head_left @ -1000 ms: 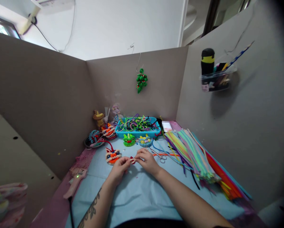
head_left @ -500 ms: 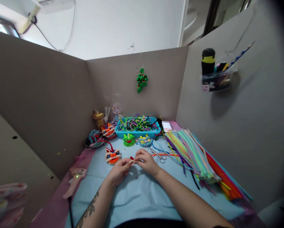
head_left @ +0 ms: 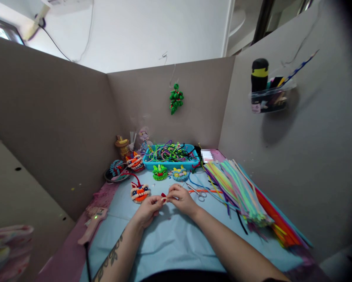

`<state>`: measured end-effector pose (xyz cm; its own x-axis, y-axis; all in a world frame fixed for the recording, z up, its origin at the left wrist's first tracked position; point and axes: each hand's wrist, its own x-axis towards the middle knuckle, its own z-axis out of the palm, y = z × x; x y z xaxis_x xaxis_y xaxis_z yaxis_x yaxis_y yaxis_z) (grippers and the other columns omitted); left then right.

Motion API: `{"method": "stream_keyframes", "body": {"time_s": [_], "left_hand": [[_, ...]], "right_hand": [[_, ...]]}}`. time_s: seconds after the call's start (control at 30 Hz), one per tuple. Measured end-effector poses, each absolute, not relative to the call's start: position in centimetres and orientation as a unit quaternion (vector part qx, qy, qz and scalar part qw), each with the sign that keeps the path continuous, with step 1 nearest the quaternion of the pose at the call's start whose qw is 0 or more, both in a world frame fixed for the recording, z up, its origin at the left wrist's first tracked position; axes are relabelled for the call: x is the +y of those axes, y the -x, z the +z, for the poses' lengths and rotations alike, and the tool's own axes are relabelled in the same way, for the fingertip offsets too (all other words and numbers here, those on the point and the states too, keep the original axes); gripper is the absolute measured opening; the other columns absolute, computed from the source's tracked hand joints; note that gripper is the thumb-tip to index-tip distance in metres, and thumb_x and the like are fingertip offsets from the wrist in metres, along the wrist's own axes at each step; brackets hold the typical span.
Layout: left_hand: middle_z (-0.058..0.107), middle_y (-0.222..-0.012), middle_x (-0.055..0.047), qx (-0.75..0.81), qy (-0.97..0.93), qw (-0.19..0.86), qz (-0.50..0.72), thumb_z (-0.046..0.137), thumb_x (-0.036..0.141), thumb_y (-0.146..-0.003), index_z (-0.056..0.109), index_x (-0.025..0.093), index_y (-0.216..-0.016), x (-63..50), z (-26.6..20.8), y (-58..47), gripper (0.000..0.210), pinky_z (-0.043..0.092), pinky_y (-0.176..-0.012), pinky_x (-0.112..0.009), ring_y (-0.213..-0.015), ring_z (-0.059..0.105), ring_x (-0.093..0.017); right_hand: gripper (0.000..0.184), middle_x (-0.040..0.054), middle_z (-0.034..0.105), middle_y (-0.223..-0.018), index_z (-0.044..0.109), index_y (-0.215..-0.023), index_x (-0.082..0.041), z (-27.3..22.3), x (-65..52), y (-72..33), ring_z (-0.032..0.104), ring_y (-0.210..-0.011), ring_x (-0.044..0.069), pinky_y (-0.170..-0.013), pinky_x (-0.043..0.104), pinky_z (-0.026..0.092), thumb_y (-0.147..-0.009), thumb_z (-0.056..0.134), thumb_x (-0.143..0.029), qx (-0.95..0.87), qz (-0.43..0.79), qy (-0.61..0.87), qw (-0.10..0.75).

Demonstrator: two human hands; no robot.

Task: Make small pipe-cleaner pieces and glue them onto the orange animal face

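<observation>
My left hand (head_left: 151,207) and my right hand (head_left: 181,199) meet over the blue cloth, both closed in a pinch. Between their fingertips is a small red and white pipe cleaner piece (head_left: 164,198), partly hidden by the fingers. Left of my hands lies an orange and white lion-like face (head_left: 140,192) made of pipe cleaners, with a red strand running up from it. Beyond my fingers sit a green pipe cleaner face (head_left: 160,172) and a blue and yellow one (head_left: 180,173). Scissors (head_left: 200,194) rest just right of my right hand.
A blue tray (head_left: 170,166) full of loose pipe cleaners stands at the back. Bundled pastel pipe cleaners (head_left: 237,188) lie along the right. A pink glue gun (head_left: 93,226) with a lit green light is at left. Grey panels (head_left: 193,102) enclose three sides.
Both hands stay in nearly the same place, still pinching the small piece. A little more of its red part shows now. The other things have not moved.
</observation>
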<state>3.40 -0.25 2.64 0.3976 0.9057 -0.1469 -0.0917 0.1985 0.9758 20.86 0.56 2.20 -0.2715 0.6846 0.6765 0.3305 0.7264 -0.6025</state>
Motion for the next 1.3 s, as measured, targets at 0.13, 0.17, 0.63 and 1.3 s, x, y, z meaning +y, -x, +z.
{"method": "stream_keyframes", "body": {"time_s": [0.13,0.17,0.63,1.3], "left_hand": [[0.040,-0.054,0.005,0.413,-0.499,0.659,0.382,0.074,0.044,-0.058,0.061,0.011,-0.068,-0.2,2.6,-3.4,0.037,0.014,-0.040,-0.019,-0.045,0.023,-0.003],[0.040,-0.055,0.005,0.416,-0.498,0.658,0.382,0.074,0.044,-0.057,0.061,0.011,-0.068,-0.2,2.6,-3.5,0.037,0.014,-0.040,-0.019,-0.045,0.023,-0.002],[0.042,-0.053,0.005,0.421,-0.501,0.652,0.384,0.073,0.045,-0.059,0.061,0.011,-0.067,0.1,2.0,-3.4,0.037,0.016,-0.039,-0.018,-0.043,0.025,-0.002],[0.060,-0.070,-0.005,0.467,-0.667,0.375,0.444,0.061,0.039,-0.069,0.062,0.016,-0.066,-0.5,2.3,-3.5,0.023,0.042,-0.056,-0.023,-0.070,0.054,-0.018]], "right_hand": [[0.011,0.0026,0.055,-0.075,0.068,-0.072,-0.020,2.0,0.7,-20.9,0.052,-0.075,0.015,-0.070,0.029,0.043,-0.077,0.063,-0.029,-0.782,0.175,0.324,0.504],[0.011,0.0024,0.055,-0.075,0.068,-0.072,-0.020,1.9,0.8,-20.9,0.052,-0.075,0.015,-0.070,0.029,0.042,-0.077,0.063,-0.029,-0.781,0.174,0.324,0.504],[0.010,0.0017,0.054,-0.073,0.068,-0.071,-0.021,1.7,1.0,-20.9,0.051,-0.074,0.015,-0.070,0.029,0.042,-0.076,0.064,-0.028,-0.785,0.177,0.327,0.496],[0.007,0.0029,0.055,-0.077,0.067,-0.076,-0.021,1.9,0.7,-21.2,0.050,-0.079,0.017,-0.072,0.029,0.041,-0.078,0.062,-0.026,-0.818,0.128,0.351,0.436]]}}
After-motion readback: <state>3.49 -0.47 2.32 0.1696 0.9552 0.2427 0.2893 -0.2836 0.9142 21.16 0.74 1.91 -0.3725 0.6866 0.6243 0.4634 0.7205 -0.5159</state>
